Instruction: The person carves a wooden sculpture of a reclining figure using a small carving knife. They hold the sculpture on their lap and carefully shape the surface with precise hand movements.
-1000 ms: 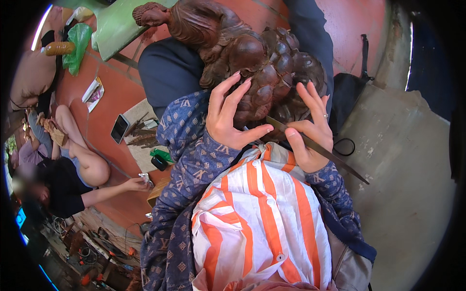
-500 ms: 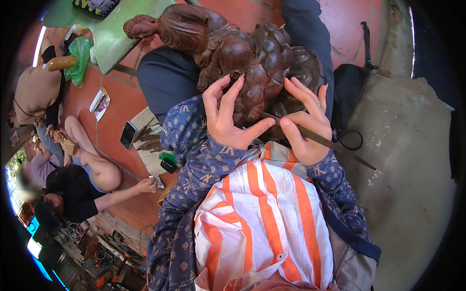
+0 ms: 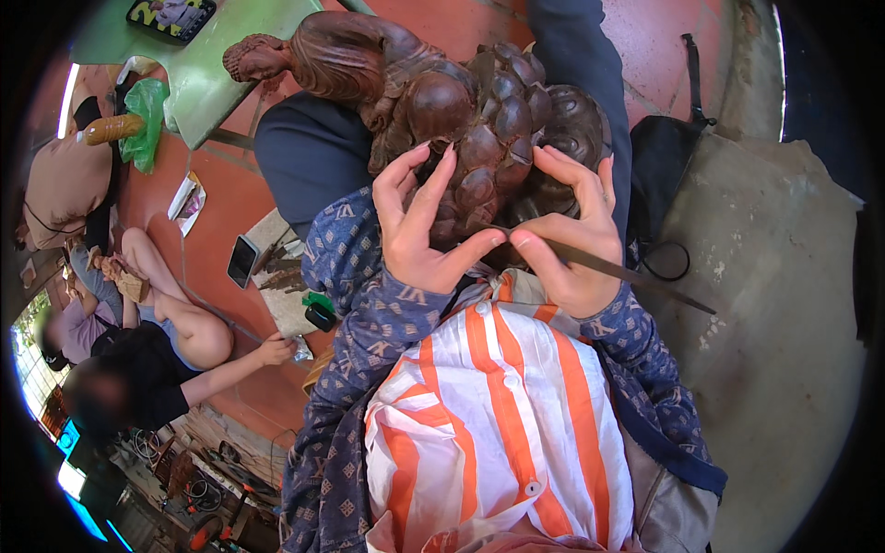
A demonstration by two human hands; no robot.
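Observation:
A dark brown wooden carving [image 3: 442, 106] lies across my lap, with a bowed robed figure at its left end and a mass of rounded lobes in the middle. My left hand [image 3: 415, 230] is closed on its near side, fingertips against the lobes and thumb by the tip of a thin metal file [image 3: 650, 284]. Pinched in my right hand [image 3: 583, 244], the file slants down to the right. Its inner end meets the carving's near edge, partly hidden by my thumbs. The right fingertips rest on the carving too.
At the left, a green plastic stool [image 3: 207, 88] bears a phone. A second phone [image 3: 242, 261] lies on the tiled floor by a board with several thin tools [image 3: 281, 276]. Two people sit farther left. A black bag [image 3: 659, 166] and a grey sheet [image 3: 774, 276] are at the right.
The file lies a little flatter, and its inner end has slid slightly left between my thumbs. My hands and the carving appear slightly farther left in view; both grips stay much the same.

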